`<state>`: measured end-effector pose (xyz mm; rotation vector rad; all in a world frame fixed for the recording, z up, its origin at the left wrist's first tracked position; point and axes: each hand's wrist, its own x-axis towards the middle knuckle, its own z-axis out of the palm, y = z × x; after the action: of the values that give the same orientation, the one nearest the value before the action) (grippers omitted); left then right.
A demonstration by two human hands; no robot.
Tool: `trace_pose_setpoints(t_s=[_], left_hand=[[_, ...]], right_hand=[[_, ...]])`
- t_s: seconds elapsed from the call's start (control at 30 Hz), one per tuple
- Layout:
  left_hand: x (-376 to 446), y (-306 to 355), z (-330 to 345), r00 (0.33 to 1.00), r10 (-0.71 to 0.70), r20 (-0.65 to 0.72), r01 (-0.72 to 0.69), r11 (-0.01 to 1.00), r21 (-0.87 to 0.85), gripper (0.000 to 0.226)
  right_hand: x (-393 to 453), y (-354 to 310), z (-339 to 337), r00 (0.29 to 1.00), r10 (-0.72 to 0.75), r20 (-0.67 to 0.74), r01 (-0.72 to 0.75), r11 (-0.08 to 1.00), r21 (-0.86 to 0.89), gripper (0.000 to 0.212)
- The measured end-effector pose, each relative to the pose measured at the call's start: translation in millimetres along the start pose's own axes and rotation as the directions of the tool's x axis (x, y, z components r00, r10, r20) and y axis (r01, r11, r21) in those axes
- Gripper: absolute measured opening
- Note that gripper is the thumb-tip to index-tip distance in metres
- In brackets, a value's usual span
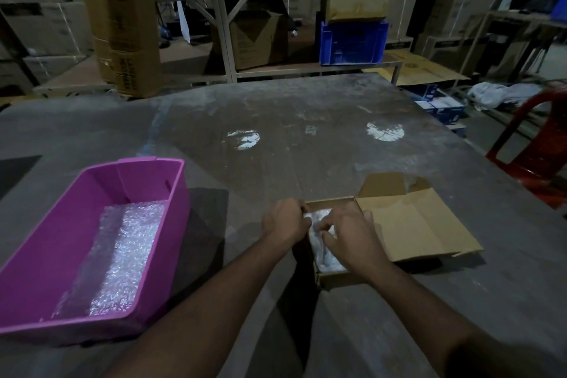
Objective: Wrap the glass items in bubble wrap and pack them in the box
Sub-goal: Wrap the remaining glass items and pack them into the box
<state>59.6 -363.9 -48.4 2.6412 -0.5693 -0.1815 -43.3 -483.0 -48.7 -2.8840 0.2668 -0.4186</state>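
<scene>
Nearest the viewer, two bare forearms reach forward over the grey counter (306,120) to a small cardboard box (333,279) at about 5 o'clock of the counter's middle. The left hand (283,221) curls over the box's left edge, its fingertips hidden, so whether its grip holds the rim or the wrap cannot be told. The right hand (349,235) lies over the box's inside with bent fingers pinching the bubble-wrapped bundle (322,250) that sits in the box; the glass itself is hidden by the wrap. The box lid (417,224) lies folded open at 3 o'clock of the box. At 9 o'clock of the hands stands a pink bin (171,193) with a bubble wrap sheet (122,258) on its floor. Farther off, at 1 o'clock, a blue crate (351,43) sits beyond the counter, and a red chair (534,138) stands at 3 o'clock.
</scene>
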Motion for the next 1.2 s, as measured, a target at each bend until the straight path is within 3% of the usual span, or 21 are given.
trace_pose_setpoints(t_s=[0.1, 0.27, 0.43, 0.57, 0.73, 0.87, 0.97, 1.07, 1.2], left_hand=[[7, 3, 2, 1.0, -0.026, 0.0, 0.026, 1.0, 0.007, 0.025], [16, 6, 3, 0.999, -0.029, 0.025, 0.028, 0.999, 0.043, 0.029], [15, 8, 6, 0.999, -0.032, 0.001, 0.032, 0.995, 0.095, 0.028], [11, 8, 7, 1.0, 0.012, -0.016, -0.01, 0.995, 0.104, 0.024], [8, 4, 3, 0.999, 0.023, -0.033, -0.021, 0.997, 0.079, 0.027], [3, 5, 4, 1.0, 0.019, 0.011, -0.02, 0.997, 0.076, 0.029], [0, 5, 5, 1.0, 0.028, 0.008, -0.029, 0.996, 0.084, 0.029], [-4, 6, 2, 0.997, 0.071, -0.023, -0.067, 0.988, 0.139, 0.028], [-13, 6, -2, 0.979, 0.161, -0.121, -0.135, 0.97, 0.203, 0.028]], right_hand=[[-26, -2, 15, 0.997, -0.077, 0.0, 0.077, 0.997, -0.011, 0.018], [-57, -11, 17, 0.996, -0.084, 0.015, 0.085, 0.993, -0.088, 0.03], [-64, -10, 19, 0.997, -0.067, 0.036, 0.069, 0.997, -0.041, 0.041], [-69, -6, 9, 0.994, -0.091, 0.052, 0.09, 0.996, 0.019, 0.034], [-82, 0, -1, 0.997, -0.03, 0.067, 0.021, 0.991, 0.134, 0.034], [-76, 3, 4, 0.989, -0.041, 0.139, 0.041, 0.999, 0.006, 0.029], [-73, 12, -2, 0.975, -0.057, 0.217, 0.048, 0.998, 0.043, 0.04], [-67, 31, -17, 0.984, 0.067, 0.167, -0.09, 0.986, 0.137, 0.038], [-50, 44, -27, 0.986, 0.095, 0.137, -0.082, 0.992, -0.097, 0.033]])
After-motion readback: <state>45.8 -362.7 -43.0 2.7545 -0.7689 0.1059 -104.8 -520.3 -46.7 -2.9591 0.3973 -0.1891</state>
